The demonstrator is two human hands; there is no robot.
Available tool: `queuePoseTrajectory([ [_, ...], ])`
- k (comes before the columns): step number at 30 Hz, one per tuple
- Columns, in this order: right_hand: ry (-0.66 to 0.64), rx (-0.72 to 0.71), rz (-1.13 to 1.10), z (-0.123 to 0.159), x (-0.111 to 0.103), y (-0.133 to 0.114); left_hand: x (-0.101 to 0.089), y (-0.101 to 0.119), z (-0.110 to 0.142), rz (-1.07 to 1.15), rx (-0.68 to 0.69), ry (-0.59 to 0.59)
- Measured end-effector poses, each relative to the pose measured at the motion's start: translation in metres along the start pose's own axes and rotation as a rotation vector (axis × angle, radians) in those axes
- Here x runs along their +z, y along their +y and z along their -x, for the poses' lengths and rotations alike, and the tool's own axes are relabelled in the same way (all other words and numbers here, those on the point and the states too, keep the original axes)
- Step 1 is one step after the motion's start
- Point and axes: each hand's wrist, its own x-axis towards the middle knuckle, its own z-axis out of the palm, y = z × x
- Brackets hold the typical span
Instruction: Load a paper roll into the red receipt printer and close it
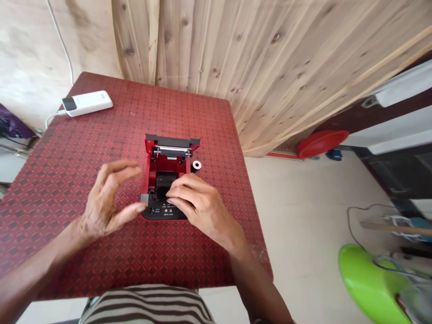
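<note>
A small red and black printer (147,177) sits on the table with its lid (172,141) tilted up at the back. In its bay is a black block-like part (164,180), partly covered by my fingers. My right hand (202,198) reaches in from the right, fingertips pinched together at the front of that part; what lies between them is hidden. Left of the printer, my left hand (106,198) is open, fingers curved and apart, the thumb tip by the printer's front left corner. A small roll with a white core (196,165) stands just right of the printer.
The table (209,256) has a red patterned cover. A white power bank (89,102) with a cable lies at its far left. A wooden plank wall (202,54) rises behind. On the right, a green plastic object (367,279) and a red basin (322,143) are near the floor.
</note>
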Motion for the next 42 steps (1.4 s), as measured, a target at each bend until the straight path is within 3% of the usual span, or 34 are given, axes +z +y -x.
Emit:
queuePoseTrajectory([
  [4,0.12,-0.001,0.089,0.017,0.009,-0.008,0.011,-0.013,-0.047,-0.047,0.019,0.115],
  [8,0.184,-0.031,0.234,0.029,0.015,-0.016,0.026,-0.018,-0.067,0.063,-0.035,0.006],
  [12,0.177,-0.081,0.353,0.035,0.014,-0.022,0.02,-0.007,-0.046,0.137,-0.025,-0.113],
  [17,0.195,-0.093,0.375,0.037,0.017,-0.024,0.014,0.008,-0.002,0.038,0.17,-0.264],
  [22,0.205,-0.048,0.345,0.038,0.023,-0.022,0.022,0.009,0.01,-0.028,0.188,-0.221],
  [27,0.322,0.036,0.215,0.039,0.014,-0.02,0.023,0.009,0.005,-0.052,0.186,-0.208],
  [30,0.44,0.174,0.162,0.044,0.004,-0.006,0.023,0.009,0.004,-0.065,0.193,-0.205],
  [34,0.531,0.449,0.09,0.058,0.006,0.038,0.026,0.008,0.007,-0.068,0.189,-0.208],
  [38,0.441,0.627,0.002,0.071,0.025,0.08,0.026,0.007,0.019,-0.006,0.165,-0.138],
  [42,0.393,0.64,-0.007,0.074,0.034,0.091,0.024,0.005,0.039,-0.051,0.138,-0.039],
])
